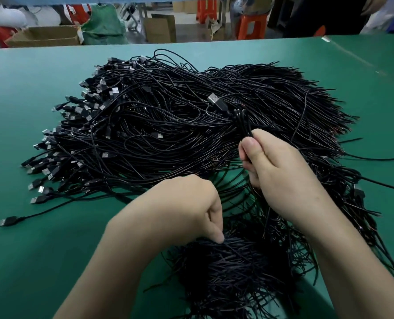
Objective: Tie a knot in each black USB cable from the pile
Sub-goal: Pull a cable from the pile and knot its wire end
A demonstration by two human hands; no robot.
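A big pile of black USB cables (168, 116) covers the middle of the green table (30, 249), plugs mostly fanned out to the left. My right hand (281, 173) pinches a folded loop of one black cable (242, 120) between thumb and fingers; its USB plug (216, 101) hangs just above the pile. My left hand (186, 208) is curled, its fingertips pressing down into a smaller heap of cable ends (232, 268) near the table's front. Whether it grips a strand there is hidden.
A single stray cable with its plug (8, 221) lies at the left. Beyond the table's far edge stand cardboard boxes (44, 36), a green sack (101, 26) and orange stools (251, 26). Bare green surface lies left and far right.
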